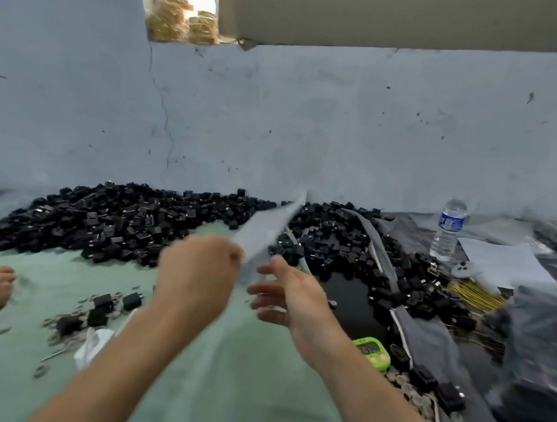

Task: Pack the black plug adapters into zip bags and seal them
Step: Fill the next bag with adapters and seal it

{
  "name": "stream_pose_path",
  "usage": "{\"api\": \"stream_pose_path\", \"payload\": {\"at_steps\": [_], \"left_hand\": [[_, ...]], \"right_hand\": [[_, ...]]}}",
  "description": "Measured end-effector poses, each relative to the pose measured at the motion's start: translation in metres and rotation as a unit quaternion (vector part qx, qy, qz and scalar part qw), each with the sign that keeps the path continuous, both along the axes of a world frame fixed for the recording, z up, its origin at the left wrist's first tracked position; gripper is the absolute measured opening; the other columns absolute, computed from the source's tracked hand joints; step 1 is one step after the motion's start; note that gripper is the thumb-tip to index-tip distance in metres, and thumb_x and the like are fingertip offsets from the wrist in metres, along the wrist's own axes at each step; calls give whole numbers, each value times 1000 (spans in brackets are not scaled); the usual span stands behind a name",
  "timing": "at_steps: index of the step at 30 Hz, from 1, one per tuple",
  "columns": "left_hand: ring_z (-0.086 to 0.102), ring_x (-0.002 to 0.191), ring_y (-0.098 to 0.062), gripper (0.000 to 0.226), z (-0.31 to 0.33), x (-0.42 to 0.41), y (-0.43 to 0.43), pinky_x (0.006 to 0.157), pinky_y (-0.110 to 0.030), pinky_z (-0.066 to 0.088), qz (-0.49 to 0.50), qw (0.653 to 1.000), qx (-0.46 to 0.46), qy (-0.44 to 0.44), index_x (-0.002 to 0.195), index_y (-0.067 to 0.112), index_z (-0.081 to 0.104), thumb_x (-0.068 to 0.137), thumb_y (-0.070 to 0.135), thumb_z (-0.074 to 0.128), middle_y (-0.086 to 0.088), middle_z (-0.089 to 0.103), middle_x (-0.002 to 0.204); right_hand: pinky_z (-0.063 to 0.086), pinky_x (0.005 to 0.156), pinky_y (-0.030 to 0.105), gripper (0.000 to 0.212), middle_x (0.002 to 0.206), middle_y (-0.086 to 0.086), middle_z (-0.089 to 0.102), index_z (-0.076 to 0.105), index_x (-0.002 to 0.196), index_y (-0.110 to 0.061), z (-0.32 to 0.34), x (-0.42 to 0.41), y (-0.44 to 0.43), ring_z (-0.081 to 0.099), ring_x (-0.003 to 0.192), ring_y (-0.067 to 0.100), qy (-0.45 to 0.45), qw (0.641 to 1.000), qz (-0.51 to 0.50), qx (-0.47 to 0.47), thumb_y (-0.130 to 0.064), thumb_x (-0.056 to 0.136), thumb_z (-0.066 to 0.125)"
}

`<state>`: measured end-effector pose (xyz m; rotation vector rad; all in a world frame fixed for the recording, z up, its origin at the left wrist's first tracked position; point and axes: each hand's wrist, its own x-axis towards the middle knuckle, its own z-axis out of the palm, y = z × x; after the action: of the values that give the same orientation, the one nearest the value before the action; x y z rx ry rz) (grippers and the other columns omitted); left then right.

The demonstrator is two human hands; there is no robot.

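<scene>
Pinching the lower end of a flat zip bag [268, 230], the left hand [198, 271] held it raised, and the right hand [288, 298] was just beside it, fingers loosely spread, gripping nothing. The black plug adapters [115, 217] lay piled behind them; the blue label of the water bottle [448, 228] was too blurred to read.
</scene>
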<state>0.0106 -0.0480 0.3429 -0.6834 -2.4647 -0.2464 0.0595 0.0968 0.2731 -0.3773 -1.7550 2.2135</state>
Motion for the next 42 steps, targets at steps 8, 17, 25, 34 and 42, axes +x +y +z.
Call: {"api": "stream_pose_path", "payload": {"at_steps": [8, 17, 25, 34, 42], "left_hand": [[68, 85, -24, 26, -108, 10, 49, 67, -30, 48, -47, 963, -88, -252, 93, 26, 76, 88, 38, 53, -2, 72, 86], [69, 81, -23, 15, -158, 4, 74, 63, -28, 43, -21, 947, -52, -318, 79, 22, 72, 83, 26, 58, -5, 71, 81], [70, 60, -14, 22, -149, -18, 73, 64, -32, 60, -40, 901, 112, -418, 55, 24, 75, 76, 20, 68, 4, 69, 54], [61, 49, -1, 21, -146, -15, 50, 47, -19, 42, -8, 865, 259, -430, 58, 30, 72, 68, 41, 87, 11, 68, 54], [52, 49, -6, 27, -151, -18, 38, 53, -24, 42, -58, 802, 331, -494, 55, 18, 66, 69, 24, 89, 3, 66, 56]], "right_hand": [[54, 54, 25, 27, 56, 4, 61, 68, 69, -12, -74, 15, 15, 58, 50, 14, -148, 988, 32, -27, -11, 95, 61], [50, 54, 31, 37, 55, -2, 57, 63, 61, -14, -114, 10, 33, 55, 47, 13, -181, 983, 37, 10, -14, 96, 51], [56, 69, 35, 34, 69, 10, 73, 75, 70, -6, -101, -9, 36, 69, 68, 21, -197, 933, -58, 296, -26, 90, 58], [53, 47, 25, 28, 59, 10, 65, 66, 82, -2, -104, -6, 23, 64, 49, 20, -154, 977, 30, -141, -12, 103, 52], [44, 48, 22, 25, 69, 13, 69, 68, 78, -4, -102, -5, 19, 59, 49, 16, -119, 992, 32, -26, -10, 98, 55]]}}
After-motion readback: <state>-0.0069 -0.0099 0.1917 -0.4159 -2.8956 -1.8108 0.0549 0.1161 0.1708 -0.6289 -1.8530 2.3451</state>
